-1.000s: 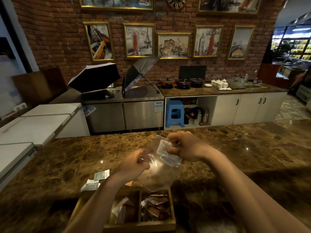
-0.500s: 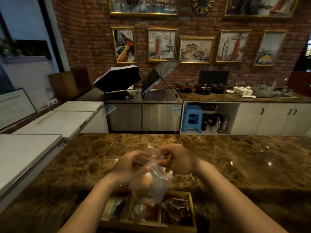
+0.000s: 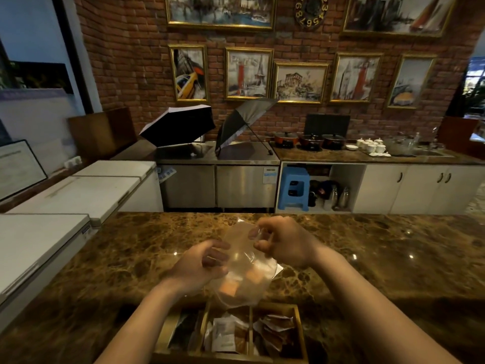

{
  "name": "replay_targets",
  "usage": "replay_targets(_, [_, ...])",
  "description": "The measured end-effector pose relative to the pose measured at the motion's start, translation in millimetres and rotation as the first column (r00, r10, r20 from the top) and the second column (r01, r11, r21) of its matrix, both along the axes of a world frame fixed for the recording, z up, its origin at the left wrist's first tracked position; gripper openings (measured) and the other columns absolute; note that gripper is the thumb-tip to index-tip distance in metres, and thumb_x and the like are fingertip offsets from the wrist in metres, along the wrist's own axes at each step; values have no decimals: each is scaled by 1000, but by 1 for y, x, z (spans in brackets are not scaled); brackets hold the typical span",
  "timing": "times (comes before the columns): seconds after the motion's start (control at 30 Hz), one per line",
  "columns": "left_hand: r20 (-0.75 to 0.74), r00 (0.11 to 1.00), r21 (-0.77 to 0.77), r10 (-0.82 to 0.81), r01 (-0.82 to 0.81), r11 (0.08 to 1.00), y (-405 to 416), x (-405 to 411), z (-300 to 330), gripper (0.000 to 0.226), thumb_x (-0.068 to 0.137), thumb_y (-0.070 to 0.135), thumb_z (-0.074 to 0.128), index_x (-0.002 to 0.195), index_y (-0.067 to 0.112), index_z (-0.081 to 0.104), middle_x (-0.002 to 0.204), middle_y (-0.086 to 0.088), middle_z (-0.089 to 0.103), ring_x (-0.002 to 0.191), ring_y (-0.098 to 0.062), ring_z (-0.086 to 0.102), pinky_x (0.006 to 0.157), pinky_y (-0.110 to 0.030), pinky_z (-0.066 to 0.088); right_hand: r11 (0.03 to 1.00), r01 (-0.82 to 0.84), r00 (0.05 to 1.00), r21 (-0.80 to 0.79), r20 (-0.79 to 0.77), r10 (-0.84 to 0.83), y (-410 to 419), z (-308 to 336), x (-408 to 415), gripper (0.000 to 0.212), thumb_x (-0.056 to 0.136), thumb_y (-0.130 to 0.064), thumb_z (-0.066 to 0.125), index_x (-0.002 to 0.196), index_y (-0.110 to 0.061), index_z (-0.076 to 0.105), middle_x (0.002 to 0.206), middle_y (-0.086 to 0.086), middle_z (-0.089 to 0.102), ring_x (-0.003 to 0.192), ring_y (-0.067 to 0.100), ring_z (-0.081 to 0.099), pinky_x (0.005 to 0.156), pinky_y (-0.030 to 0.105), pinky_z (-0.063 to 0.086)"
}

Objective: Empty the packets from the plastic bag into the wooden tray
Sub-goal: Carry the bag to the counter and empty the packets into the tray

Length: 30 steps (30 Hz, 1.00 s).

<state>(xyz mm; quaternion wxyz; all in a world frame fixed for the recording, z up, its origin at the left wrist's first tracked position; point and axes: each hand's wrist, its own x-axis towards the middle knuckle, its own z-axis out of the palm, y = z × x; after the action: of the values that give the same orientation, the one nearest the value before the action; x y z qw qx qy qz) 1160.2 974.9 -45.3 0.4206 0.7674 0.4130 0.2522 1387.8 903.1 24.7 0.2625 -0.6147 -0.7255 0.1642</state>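
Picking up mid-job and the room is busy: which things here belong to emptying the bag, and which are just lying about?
In the job:
plastic bag, held by both hands
orange packets inside it
wooden tray below, already holding packets
left hand
right hand

Lying about:
two open umbrellas
blue stool
pots
white cups
framed pictures

plastic bag lifted higher, right hand raised above left hand

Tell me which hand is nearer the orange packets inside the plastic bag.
Left. The left hand holds the plastic bag right beside the orange packets; the right hand pinches the bag's top, higher up.
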Motion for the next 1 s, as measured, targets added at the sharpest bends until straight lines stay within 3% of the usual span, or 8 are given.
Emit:
replay_targets(0.17, [22, 1000, 30, -5, 4, 1000, 3, 4, -1, 41, 78, 15, 81, 106, 39, 63, 100, 6, 74, 96, -7, 71, 80, -24, 59, 999, 52, 995, 3, -90, -52, -6, 7, 12, 10, 94, -22, 67, 100, -30, 65, 95, 1, 68, 77, 16, 71, 61, 30, 61])
replay_targets(0.33, [127, 992, -31, 13, -9, 999, 3, 15, 2, 36, 80, 15, 80, 107, 35, 66, 97, 0, 77, 91, -11, 73, 76, -24, 59, 977, 214, 963, 24, -174, -206, -18, 1, 31, 13, 91, -31, 71, 92, -38, 60, 94, -7, 67, 80, 8, 67, 66, 25, 58])
replay_targets(0.4, [175, 984, -49, 5, 3, 999, 1, 22, 5, 35, 81, 15, 79, 109, 33, 67, 97, -2, 76, 90, -12, 72, 77, -25, 58, 963, 269, 945, 30, -201, -258, -23, -3, 40, 11, 90, -35, 71, 97, -35, 62, 97, -9, 66, 84, 7, 66, 71, 24, 55])
replay_targets(0.5, [215, 977, -65, 3, 11, 998, -2, 33, 8, 35, 81, 17, 80, 109, 34, 68, 99, -2, 76, 89, -10, 72, 78, -28, 58, 937, 350, 889, 8, -319, -329, -32, -8, 53, 23, 89, -39, 71, 107, -29, 63, 101, -6, 69, 90, 12, 68, 77, 37, 61])
replay_targets(0.63, [237, 971, -74, 13, 5, 997, -4, 53, 9, 32, 83, 22, 79, 109, 37, 68, 101, 0, 74, 90, -14, 72, 75, -29, 61, 914, 406, 771, -27, -527, -358, -50, -9, 69, 30, 89, -34, 73, 114, -31, 56, 102, -1, 70, 87, 17, 72, 65, 40, 64])
replay_targets(0.73, [274, 962, -92, 20, 5, 996, -11, 75, 14, 32, 84, 15, 78, 110, 31, 68, 102, -2, 72, 92, -18, 71, 67, -23, 60, 903, 430, 756, -5, -544, -363, -63, -11, 87, 46, 86, -27, 77, 123, -37, 52, 109, -5, 66, 95, 17, 69, 64, 36, 64])
replay_targets(0.87, [315, 947, -122, 65, -28, 992, -15, 96, 19, 31, 82, 15, 79, 108, 26, 66, 104, 0, 69, 94, -14, 66, 55, -14, 53, 903, 429, 778, 35, -522, -349, -73, -18, 102, 19, 87, -15, 75, 97, -28, 65, 105, 0, 67, 90, 19, 71, 69, 41, 65])
replay_targets(1.0, [395, 916, -205, 73, 11, 979, -25, 119, 22, 38, 77, 30, 81, 110, 37, 64, 119, 5, 63, 99, -16, 68, 76, -30, 58, 823, 566, 639, -35, -612, -466, -87, -22, 122, 10, 90, -4, 69, 91, -14, 70, 97, 5, 71, 75, 17, 72, 65, 33, 64])
